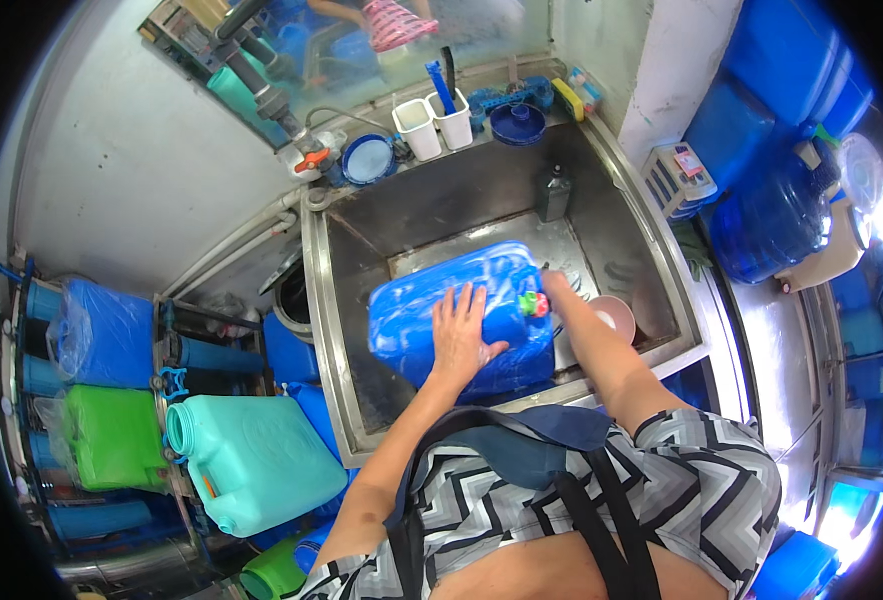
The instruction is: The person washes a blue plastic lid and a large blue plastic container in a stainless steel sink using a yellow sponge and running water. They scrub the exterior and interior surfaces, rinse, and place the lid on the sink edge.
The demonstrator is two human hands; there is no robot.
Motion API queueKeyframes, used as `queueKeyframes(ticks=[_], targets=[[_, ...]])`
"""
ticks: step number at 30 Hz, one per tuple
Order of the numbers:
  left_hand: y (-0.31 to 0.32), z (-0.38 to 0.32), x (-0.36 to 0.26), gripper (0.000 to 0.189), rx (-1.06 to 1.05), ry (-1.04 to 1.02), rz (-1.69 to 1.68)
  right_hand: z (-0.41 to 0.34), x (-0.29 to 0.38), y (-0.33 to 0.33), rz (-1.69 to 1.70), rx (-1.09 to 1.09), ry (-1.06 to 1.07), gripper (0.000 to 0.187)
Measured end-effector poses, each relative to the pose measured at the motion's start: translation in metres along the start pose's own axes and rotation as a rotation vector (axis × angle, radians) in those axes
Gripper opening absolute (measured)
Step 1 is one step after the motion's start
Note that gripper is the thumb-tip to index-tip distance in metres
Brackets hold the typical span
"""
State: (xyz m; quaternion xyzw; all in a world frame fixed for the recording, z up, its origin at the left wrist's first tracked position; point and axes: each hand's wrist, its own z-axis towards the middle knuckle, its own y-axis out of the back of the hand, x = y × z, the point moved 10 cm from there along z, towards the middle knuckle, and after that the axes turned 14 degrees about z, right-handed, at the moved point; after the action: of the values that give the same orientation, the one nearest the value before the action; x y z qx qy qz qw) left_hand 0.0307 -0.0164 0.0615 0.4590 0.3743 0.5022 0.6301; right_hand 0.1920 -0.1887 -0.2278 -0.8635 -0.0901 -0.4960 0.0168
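Note:
A blue plastic jerrycan, streaked with white suds, lies tilted in a stainless steel sink. My left hand is laid flat on its upper side, fingers and thumb spread. At the jerrycan's right end, by a red and green spout cap, is my right hand. Its fingers are mostly hidden behind that end, so what they hold cannot be seen. A pink bowl sits in the sink beside my right forearm. Toward the sink's back right corner stands a dark bottle.
Along the back ledge are two white cups with handled tools, blue lids, a yellow sponge and an orange-handled valve. Turquoise and green jerrycans stand at left. A large blue water bottle is at right.

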Motion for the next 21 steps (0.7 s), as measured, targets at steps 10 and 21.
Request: queueKeyframes(ticks=[10,21], targets=[[-0.078,0.073,0.102,0.042,0.043,0.228,-0.168,-0.066,0.162,-0.039,0.011,-0.113,0.516,0.038],[-0.12,0.088,0.131,0.026,0.035,0.255,-0.168,-0.12,0.137,-0.055,-0.634,0.371,1.021,0.058]])
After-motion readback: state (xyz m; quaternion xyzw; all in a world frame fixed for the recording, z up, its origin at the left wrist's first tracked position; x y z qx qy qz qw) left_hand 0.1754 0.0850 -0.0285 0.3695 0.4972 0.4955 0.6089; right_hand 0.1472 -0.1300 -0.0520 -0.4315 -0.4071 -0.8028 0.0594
